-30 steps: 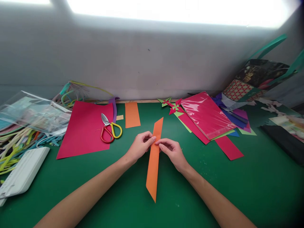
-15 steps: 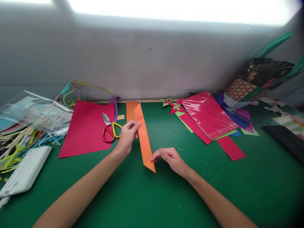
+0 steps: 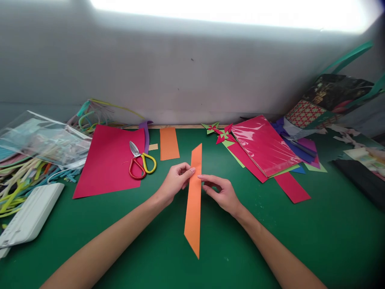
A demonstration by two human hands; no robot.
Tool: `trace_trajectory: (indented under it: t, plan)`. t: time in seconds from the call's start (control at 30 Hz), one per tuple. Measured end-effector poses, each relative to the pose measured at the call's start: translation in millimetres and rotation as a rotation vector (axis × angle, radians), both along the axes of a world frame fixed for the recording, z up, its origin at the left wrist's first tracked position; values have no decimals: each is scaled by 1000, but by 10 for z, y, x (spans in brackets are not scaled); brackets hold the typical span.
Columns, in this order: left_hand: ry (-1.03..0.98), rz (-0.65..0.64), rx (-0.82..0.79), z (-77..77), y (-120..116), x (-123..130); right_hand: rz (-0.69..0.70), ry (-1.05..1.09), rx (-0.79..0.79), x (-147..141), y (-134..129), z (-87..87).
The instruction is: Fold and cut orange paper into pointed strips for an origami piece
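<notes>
An orange paper strip with slanted ends stands nearly upright in the view, in front of me. My left hand pinches its left edge in the upper half, thumb on the front face. On the other side, my right hand has its fingers apart, with the index fingertip touching the strip's right edge and the thumb just off it. A wider orange paper piece lies farther back on the green table.
Scissors with red and yellow handles rest on a red sheet at the left. Folded red and green paper stars and a wrapped red paper pack lie at the right. A white device sits far left.
The strip has come nearer and right, turning more upright, with my left hand on it. My right hand has moved up along its edge and its fingers have spread. The wider orange piece is now uncovered.
</notes>
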State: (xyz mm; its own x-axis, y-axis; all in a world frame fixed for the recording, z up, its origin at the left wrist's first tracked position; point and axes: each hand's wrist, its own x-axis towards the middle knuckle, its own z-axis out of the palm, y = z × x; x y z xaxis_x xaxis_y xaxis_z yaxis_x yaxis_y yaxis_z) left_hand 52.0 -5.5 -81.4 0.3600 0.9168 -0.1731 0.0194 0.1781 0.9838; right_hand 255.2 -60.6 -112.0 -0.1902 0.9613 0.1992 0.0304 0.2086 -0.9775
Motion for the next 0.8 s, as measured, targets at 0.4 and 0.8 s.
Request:
trace_trajectory:
  t: [0.4,0.8]
  plan:
    - [26,-308,-16,-82,194,-100,-62,242,-428,-66,-25,29]
    - [-117,-92,-78,-162,24,417,-599,451,-236,-295,124,100]
